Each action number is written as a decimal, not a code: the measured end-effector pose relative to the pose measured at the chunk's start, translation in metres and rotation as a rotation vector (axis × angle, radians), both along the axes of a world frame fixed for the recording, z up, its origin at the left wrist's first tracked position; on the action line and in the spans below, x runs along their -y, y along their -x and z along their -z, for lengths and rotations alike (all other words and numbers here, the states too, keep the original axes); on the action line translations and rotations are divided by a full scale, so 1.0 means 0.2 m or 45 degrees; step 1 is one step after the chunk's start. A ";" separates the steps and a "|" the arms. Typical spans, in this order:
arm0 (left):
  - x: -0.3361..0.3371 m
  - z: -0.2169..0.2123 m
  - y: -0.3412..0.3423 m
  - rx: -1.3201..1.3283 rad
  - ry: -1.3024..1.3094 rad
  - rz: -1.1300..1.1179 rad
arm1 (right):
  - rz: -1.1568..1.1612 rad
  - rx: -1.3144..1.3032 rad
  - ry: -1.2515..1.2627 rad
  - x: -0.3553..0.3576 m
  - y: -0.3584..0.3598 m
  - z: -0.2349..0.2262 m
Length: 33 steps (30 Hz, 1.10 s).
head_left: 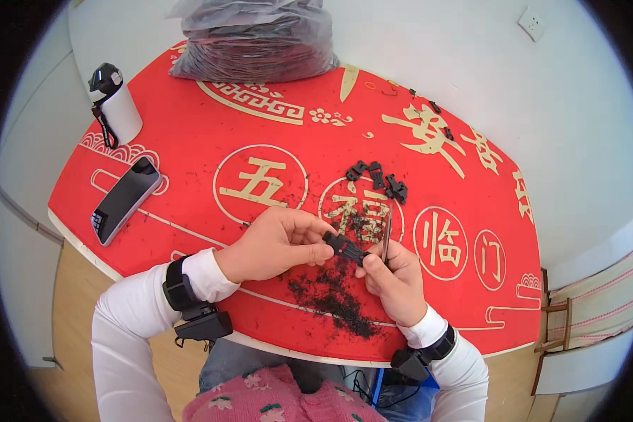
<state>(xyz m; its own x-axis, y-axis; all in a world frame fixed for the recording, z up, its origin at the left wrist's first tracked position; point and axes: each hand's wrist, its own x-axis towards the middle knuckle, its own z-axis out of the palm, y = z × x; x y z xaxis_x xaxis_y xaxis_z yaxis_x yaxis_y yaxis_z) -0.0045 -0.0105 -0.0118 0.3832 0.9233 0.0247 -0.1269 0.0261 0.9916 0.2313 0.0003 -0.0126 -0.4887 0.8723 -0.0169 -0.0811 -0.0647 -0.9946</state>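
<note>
While two bare hands were held close together, one black piece (346, 246) with a red mark sat between them, just beyond the scrap pile (334, 299), our landmark. One left hand (281, 243), fingers narrowed, had the piece's near-left end pinched between thumb and fingers! One right hand (397, 278), its thumb at the other end, was curled round one slim metal tool (387, 235) standing up beyond the pile and to its right. Farther beyond the pile lay a cluster of black parts (376, 179), three or four, overlapping too much for a sure count. Off to the pile's left, one phone (126, 199); past that, one bottle (123, 112), white with a black lid. And well beyond the pile, one plastic bag (257, 42), bulging with dark contents, all on one red tabletop (190, 190)!
</note>
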 end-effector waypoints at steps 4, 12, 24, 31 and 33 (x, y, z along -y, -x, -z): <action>0.00 0.00 -0.01 0.005 -0.005 -0.013 | 0.031 0.038 -0.053 0.01 0.01 0.01; 0.01 -0.01 -0.03 -0.079 -0.130 -0.118 | 0.049 0.204 -0.334 0.03 0.02 0.00; 0.02 -0.01 -0.02 -0.315 -0.395 -0.146 | 0.053 0.229 -0.460 0.03 0.03 0.01; 0.01 -0.01 -0.04 -0.631 -1.003 -0.168 | -0.013 0.048 -0.057 -0.02 0.03 0.00; 0.02 -0.04 -0.05 -0.526 -0.906 -0.032 | -0.032 0.025 -0.045 -0.03 0.03 0.02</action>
<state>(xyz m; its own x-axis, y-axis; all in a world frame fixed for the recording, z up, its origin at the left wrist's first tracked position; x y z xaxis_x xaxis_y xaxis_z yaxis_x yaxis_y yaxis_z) 0.0050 -0.0142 -0.0045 0.4693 0.7482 0.4689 0.2594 -0.6244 0.7367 0.2258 0.0064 -0.0172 -0.5100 0.8601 0.0036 -0.0603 -0.0315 -0.9977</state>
